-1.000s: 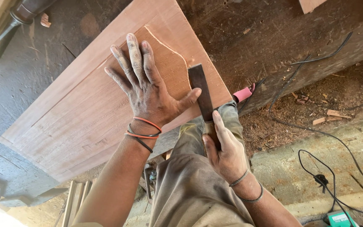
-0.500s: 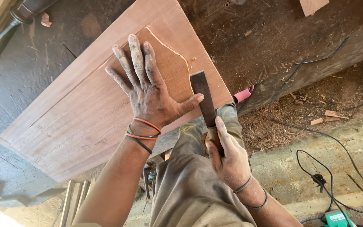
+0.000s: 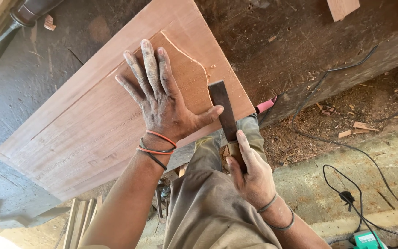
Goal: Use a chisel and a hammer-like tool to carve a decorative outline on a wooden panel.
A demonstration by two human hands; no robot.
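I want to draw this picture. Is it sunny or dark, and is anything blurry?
Head view: soft, even daylight, no glare; the left hand flat on the wooden board and the right hand gripping the chisel look sharp; the bottom left corner is washed out white; the straight edges bend slightly toward the frame's sides.

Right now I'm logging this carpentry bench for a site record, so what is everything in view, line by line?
Reddish-brown wooden panel with a carved curved outline: one, lying on the workbench.
Dark flat-bladed chisel: one, blade on the panel's near edge.
Dark worn workbench: one, under the panel.
Pale wood offcut: one, top right.
Black cables: several, on the sawdust-strewn ground, right.
Green device: one, bottom right.
Pink-tipped tool: one, beside the bench edge.
Left hand: flat on the panel, orange and black bands at the wrist.
Right hand: gripping the chisel's handle.
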